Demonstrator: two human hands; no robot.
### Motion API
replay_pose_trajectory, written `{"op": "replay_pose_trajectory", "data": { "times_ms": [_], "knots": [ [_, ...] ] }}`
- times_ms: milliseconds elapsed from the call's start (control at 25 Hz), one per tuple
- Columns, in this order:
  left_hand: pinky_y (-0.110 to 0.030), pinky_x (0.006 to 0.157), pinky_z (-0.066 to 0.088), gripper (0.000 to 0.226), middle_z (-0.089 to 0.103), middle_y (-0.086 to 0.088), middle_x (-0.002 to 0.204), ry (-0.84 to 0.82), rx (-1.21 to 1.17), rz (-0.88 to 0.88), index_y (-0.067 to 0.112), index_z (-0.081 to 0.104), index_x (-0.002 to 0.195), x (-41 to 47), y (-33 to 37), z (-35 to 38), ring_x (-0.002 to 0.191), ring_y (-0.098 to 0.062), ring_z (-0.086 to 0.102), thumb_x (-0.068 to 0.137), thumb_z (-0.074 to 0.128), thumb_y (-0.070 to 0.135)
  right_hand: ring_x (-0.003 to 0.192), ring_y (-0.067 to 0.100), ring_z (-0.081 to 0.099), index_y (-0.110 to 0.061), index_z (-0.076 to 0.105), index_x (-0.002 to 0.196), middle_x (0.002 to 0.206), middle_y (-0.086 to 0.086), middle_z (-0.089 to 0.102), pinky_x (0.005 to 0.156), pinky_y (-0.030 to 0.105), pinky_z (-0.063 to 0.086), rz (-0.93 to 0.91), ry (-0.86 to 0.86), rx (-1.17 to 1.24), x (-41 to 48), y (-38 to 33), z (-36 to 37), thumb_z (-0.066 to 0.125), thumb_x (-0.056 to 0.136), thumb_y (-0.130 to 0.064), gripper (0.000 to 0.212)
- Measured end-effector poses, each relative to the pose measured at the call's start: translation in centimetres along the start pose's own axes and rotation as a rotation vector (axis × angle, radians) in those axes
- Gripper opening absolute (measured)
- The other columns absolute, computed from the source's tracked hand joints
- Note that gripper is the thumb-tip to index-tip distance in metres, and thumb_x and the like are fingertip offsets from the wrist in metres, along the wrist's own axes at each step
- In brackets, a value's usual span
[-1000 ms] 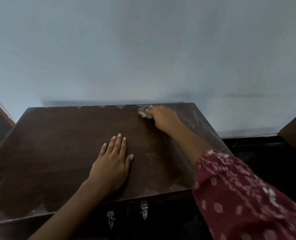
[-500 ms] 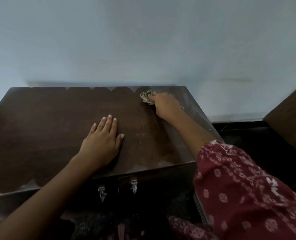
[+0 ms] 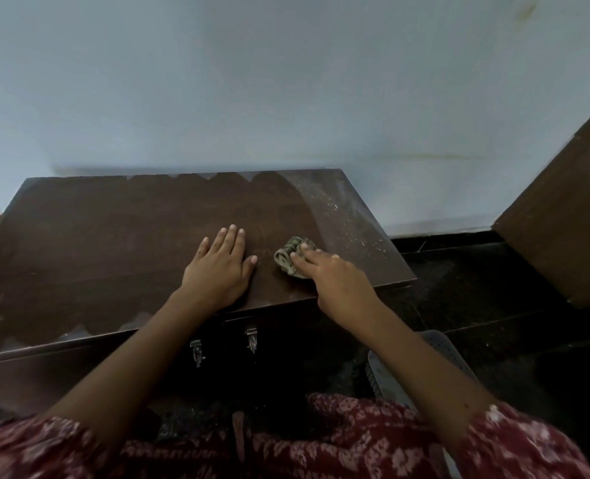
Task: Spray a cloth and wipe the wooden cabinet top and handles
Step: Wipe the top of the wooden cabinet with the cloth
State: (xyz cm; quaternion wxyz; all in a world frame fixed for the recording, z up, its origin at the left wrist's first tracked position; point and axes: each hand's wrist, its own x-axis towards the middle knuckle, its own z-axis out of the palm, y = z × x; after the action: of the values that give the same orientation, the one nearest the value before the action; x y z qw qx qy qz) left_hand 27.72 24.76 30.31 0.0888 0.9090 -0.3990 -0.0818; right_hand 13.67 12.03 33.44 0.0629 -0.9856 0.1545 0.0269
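The dark wooden cabinet top (image 3: 114,243) fills the middle of the view, with pale dust left along its right side and edges. My right hand (image 3: 335,281) presses a small bunched grey-green cloth (image 3: 291,258) onto the top near the front right. My left hand (image 3: 219,271) lies flat on the wood just left of the cloth, fingers spread, holding nothing. Two metal handles (image 3: 252,338) hang on the cabinet front below the hands. No spray bottle is visible.
A pale wall (image 3: 286,98) rises right behind the cabinet. Another brown wooden unit (image 3: 570,216) stands at the right across a dark floor (image 3: 476,299). A grey perforated plastic object (image 3: 438,344) sits low beside my right arm.
My right hand has dragged the cloth from the back edge of the top toward the front, ending beside my left hand. The view has tipped downward.
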Motion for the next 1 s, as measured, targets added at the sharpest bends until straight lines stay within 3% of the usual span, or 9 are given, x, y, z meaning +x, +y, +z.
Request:
{"op": "replay_pose_trajectory", "data": {
  "times_ms": [120, 360, 680, 1000],
  "knots": [
    [-0.036, 0.119, -0.002, 0.063, -0.002, -0.003, 0.16, -0.001, -0.009, 0.024, 0.012, 0.002, 0.149, -0.1, 1.0, 0.4, 0.147, -0.016, -0.004, 0.098, 0.018, 0.044, 0.144, 0.016, 0.021, -0.028, 0.022, 0.146, 0.158, -0.005, 0.018, 0.111, 0.031, 0.03, -0.047, 0.014, 0.02, -3.1, 0.6, 0.4, 0.042, 0.084, 0.006, 0.073],
    [-0.035, 0.119, -0.002, 0.063, -0.002, -0.004, 0.16, 0.024, -0.003, 0.022, 0.012, 0.001, 0.149, 0.4, 2.0, 0.9, 0.147, -0.016, -0.005, 0.098, 0.018, 0.046, 0.143, 0.014, 0.021, -0.031, 0.022, 0.145, 0.158, -0.008, 0.017, 0.109, 0.029, 0.032, -0.017, 0.008, -0.017, -3.5, 2.9, -0.5, 0.04, 0.084, 0.008, 0.075],
    [-0.03, 0.118, -0.003, 0.066, -0.004, -0.004, 0.16, 0.073, 0.034, 0.072, 0.014, -0.001, 0.149, 1.9, 1.7, 1.0, 0.147, -0.014, -0.005, 0.096, 0.017, 0.049, 0.14, 0.027, 0.029, -0.029, 0.026, 0.145, 0.158, -0.004, 0.02, 0.109, 0.044, 0.036, 0.063, -0.008, -0.115, 7.1, 4.7, -2.0, 0.041, 0.09, 0.0, 0.064],
    [-0.026, 0.115, -0.009, 0.066, -0.014, -0.003, 0.159, 0.064, -0.006, 0.076, 0.015, -0.01, 0.148, 2.2, 1.5, 1.4, 0.145, -0.013, -0.014, 0.096, 0.014, 0.049, 0.129, 0.031, 0.043, -0.021, 0.041, 0.138, 0.146, 0.007, 0.042, 0.1, 0.044, 0.044, 0.104, 0.029, -0.16, 19.2, 6.2, -2.9, 0.042, 0.091, -0.003, 0.051]
  ]
}}
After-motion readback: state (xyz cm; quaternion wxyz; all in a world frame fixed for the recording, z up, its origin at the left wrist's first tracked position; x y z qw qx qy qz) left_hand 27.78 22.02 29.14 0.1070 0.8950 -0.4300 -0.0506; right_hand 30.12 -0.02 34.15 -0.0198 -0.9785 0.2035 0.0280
